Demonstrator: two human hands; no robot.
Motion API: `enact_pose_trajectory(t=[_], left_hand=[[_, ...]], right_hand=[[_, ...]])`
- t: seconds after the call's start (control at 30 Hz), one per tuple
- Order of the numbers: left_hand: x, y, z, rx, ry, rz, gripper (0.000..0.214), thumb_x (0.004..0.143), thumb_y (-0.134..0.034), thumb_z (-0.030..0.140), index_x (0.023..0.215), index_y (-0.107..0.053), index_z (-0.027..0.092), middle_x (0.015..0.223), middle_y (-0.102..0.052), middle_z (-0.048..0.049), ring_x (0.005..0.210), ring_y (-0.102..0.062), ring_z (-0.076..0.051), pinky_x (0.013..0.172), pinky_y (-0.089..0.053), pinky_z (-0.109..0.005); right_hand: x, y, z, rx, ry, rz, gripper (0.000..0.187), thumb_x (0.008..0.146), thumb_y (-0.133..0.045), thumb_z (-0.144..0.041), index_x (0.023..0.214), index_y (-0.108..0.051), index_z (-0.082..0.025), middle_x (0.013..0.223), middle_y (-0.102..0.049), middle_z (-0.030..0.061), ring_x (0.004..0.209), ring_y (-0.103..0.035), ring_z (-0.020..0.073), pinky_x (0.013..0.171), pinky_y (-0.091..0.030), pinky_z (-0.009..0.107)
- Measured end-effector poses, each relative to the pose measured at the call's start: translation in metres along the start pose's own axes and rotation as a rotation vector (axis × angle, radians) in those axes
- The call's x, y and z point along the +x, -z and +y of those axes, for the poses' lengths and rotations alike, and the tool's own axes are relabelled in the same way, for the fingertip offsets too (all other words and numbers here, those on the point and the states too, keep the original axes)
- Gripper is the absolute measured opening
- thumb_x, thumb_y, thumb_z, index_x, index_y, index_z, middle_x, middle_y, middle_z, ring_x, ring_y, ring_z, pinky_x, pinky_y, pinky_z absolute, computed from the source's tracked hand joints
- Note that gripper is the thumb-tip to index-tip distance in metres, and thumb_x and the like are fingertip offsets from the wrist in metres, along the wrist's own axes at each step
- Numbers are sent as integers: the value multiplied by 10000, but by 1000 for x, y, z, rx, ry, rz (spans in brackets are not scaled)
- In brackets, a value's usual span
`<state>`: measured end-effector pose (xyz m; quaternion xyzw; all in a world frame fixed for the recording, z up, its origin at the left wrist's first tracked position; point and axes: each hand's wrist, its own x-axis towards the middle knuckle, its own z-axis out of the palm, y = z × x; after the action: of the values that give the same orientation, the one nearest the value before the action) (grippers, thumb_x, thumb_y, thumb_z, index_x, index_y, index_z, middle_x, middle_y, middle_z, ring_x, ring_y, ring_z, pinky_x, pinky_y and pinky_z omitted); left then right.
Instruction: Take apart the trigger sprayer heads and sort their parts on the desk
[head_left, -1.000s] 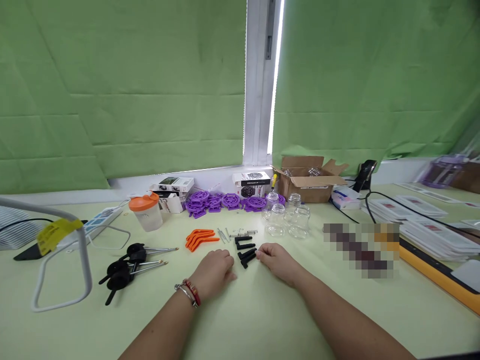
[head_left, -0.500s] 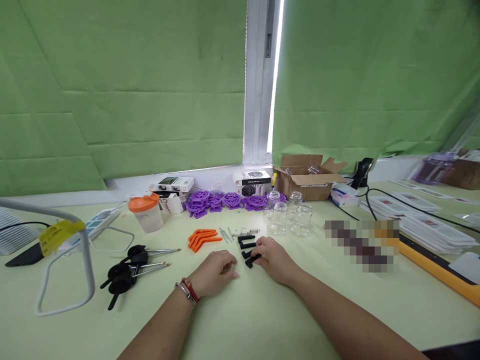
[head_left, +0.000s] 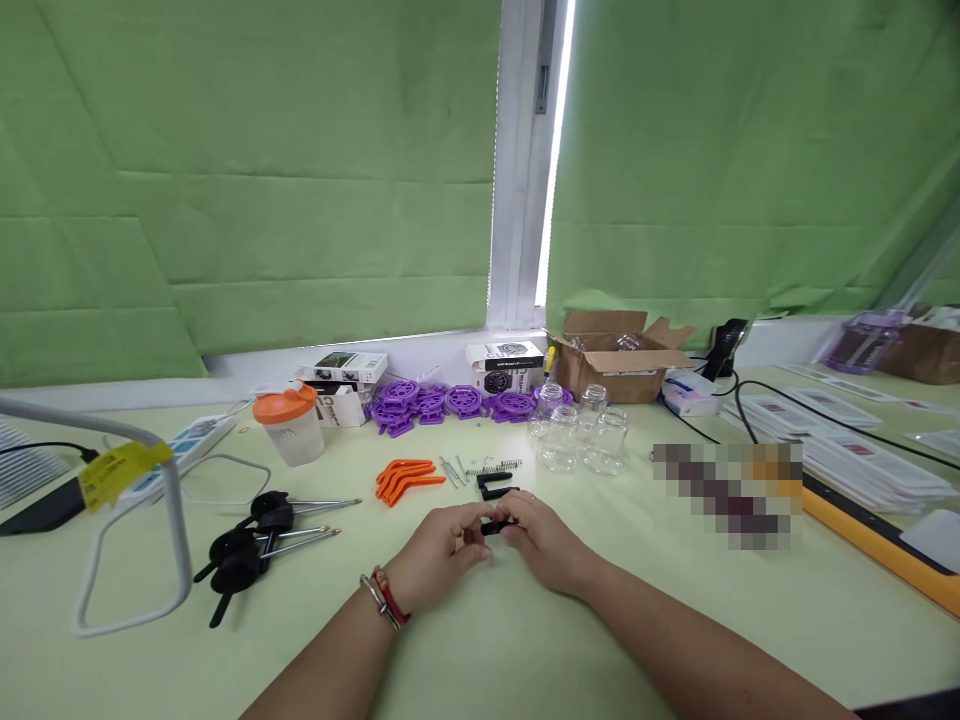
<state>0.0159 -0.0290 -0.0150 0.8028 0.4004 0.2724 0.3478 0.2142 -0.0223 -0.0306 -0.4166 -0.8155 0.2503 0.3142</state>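
Between my two hands is a small black plastic part (head_left: 493,527), held just above or on the table; its right end is hidden by fingers. My right hand (head_left: 544,545) pinches that end. From the other side, my left hand (head_left: 442,555) curls its fingers round the left end, with the thumb below. Beyond my fingertips lie more black L-shaped parts (head_left: 493,480). Behind these are springs (head_left: 491,467) and a few metal pins (head_left: 452,471). A cluster of orange bent levers (head_left: 406,481) lies beyond my left hand.
Several clear glass jars (head_left: 561,440) stand behind my right hand, near an open cardboard box (head_left: 619,370). Purple plastic frames (head_left: 463,401) line the back. At left are black parts with metal rods (head_left: 274,525), an orange-lidded cup (head_left: 292,430) and a grey bent tube (head_left: 176,520).
My right hand has picked one black part out of the row and turned it. My left hand has moved right to meet it, its fingers closing in on the part.
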Motion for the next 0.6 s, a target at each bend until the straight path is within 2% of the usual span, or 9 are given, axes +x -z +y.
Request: enact_pose_trajectory(t=[0.13, 0.3, 0.4, 0.6], left_hand=[[0, -1, 10, -124, 2, 84, 222, 784, -593, 311, 961, -677, 205, 796, -652, -37, 718, -540, -148, 672, -438, -277], [1, 3, 9, -156, 32, 134, 171, 763, -615, 342, 811, -646, 181, 762, -599, -31, 711, -508, -144, 667, -418, -271], [3, 5, 3, -177, 101, 168, 184, 799, -553, 359, 799, -580, 176, 758, -584, -24, 709, -513, -147, 664, -410, -273], [4, 7, -3, -74, 168, 223, 171, 816, -490, 360, 771, -499, 196, 702, -541, 3, 661, -480, -150, 628, -382, -270]], right_hand=[[-2, -7, -4, 89, 34, -19, 155, 805, -443, -85, 865, -520, -206, 871, -557, 19, 842, -486, 167, 743, -390, 291], [-3, -7, -7, 81, 40, -54, 99, 826, -470, -144, 838, -548, -205, 846, -576, 20, 840, -500, 169, 744, -392, 290], [-1, -2, 0, 73, -36, 36, 117, 825, -465, -163, 868, -565, -204, 877, -583, 30, 840, -516, 169, 753, -404, 295], [7, 10, 24, 67, -196, 231, 162, 841, -441, -263, 903, -576, -199, 874, -599, 38, 783, -533, 172, 719, -422, 306]])
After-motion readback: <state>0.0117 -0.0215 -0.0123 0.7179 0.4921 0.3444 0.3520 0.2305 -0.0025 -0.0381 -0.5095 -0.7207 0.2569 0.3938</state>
